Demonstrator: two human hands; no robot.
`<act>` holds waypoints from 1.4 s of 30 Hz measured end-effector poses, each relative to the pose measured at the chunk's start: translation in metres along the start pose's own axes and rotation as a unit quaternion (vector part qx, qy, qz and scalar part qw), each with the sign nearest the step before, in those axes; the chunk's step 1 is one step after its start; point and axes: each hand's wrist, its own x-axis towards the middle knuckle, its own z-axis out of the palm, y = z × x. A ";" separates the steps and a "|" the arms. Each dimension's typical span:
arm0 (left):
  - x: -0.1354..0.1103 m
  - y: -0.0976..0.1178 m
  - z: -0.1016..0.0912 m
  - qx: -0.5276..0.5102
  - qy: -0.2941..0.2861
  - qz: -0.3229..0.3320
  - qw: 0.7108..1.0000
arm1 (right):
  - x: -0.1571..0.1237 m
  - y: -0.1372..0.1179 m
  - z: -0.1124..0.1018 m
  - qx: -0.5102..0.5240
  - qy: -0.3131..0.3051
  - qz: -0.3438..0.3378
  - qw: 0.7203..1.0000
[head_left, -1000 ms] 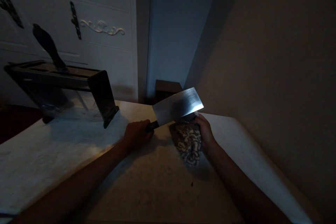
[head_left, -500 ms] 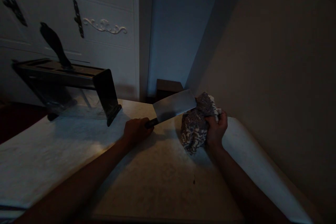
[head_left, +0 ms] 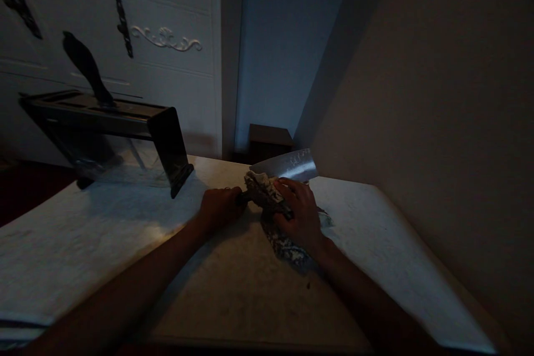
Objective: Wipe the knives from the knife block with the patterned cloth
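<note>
My left hand [head_left: 223, 206] is closed round the dark handle of a cleaver [head_left: 287, 166], whose broad blade points right and away from me above the table. A patterned dark-and-white cloth [head_left: 287, 242] is bunched in my right hand [head_left: 298, 208], whose fingers are closed on it. The cloth lies against the blade near the handle end and covers its lower edge, with a loose part hanging down toward the table. Whitish specks or streaks show on the upper part of the blade.
A black-framed knife block [head_left: 162, 128] with clear sides stands at the left on the pale table [head_left: 354, 200], one dark handle [head_left: 87, 67] rising from its top. Behind it is a white cabinet [head_left: 179, 94]. A brown box [head_left: 270, 136] sits beyond the table, and a wall [head_left: 438, 94] runs along the right.
My right hand has moved left with the cloth, from the blade's far end to near the handle. The blade has tilted and catches light. My left hand has barely moved.
</note>
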 end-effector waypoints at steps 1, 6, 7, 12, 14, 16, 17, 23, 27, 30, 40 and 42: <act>0.000 0.001 0.000 -0.001 0.001 0.001 1.000 | 0.000 -0.004 0.002 -0.020 -0.015 0.002 1.000; 0.000 0.004 0.001 -0.001 0.017 0.010 1.000 | 0.002 -0.011 0.007 -0.092 -0.050 0.007 0.994; 0.000 0.004 0.002 0.000 0.019 0.012 1.000 | 0.002 -0.010 0.007 -0.101 -0.047 0.013 0.994; 0.001 0.003 0.002 0.018 0.004 0.014 1.000 | 0.009 0.007 0.004 -0.157 -0.026 0.058 0.986; 0.002 0.002 0.001 0.026 -0.005 0.015 1.000 | 0.011 0.015 0.001 -0.177 -0.021 0.080 0.981; 0.002 0.001 0.002 0.028 -0.006 0.017 0.999 | 0.012 0.022 -0.002 -0.190 -0.015 0.103 0.976; 0.003 0.000 0.002 0.027 -0.004 0.018 0.999 | 0.013 0.025 -0.004 -0.196 -0.013 0.114 0.974; 0.005 -0.007 0.007 0.030 0.005 0.024 0.999 | 0.015 0.045 -0.011 -0.249 -0.032 0.197 0.948; 0.007 -0.010 0.006 0.038 -0.004 0.012 0.999 | 0.020 0.059 -0.020 -0.271 -0.092 0.278 0.917; 0.009 -0.012 0.005 0.038 -0.009 0.002 0.999 | 0.021 0.071 -0.032 -0.235 -0.129 0.348 0.898; 0.007 -0.011 0.005 0.018 -0.007 -0.022 1.000 | 0.007 0.097 -0.060 -0.109 0.010 0.356 0.928; 0.006 -0.010 0.003 0.017 -0.008 -0.024 1.000 | 0.008 0.091 -0.057 -0.063 0.036 0.325 0.943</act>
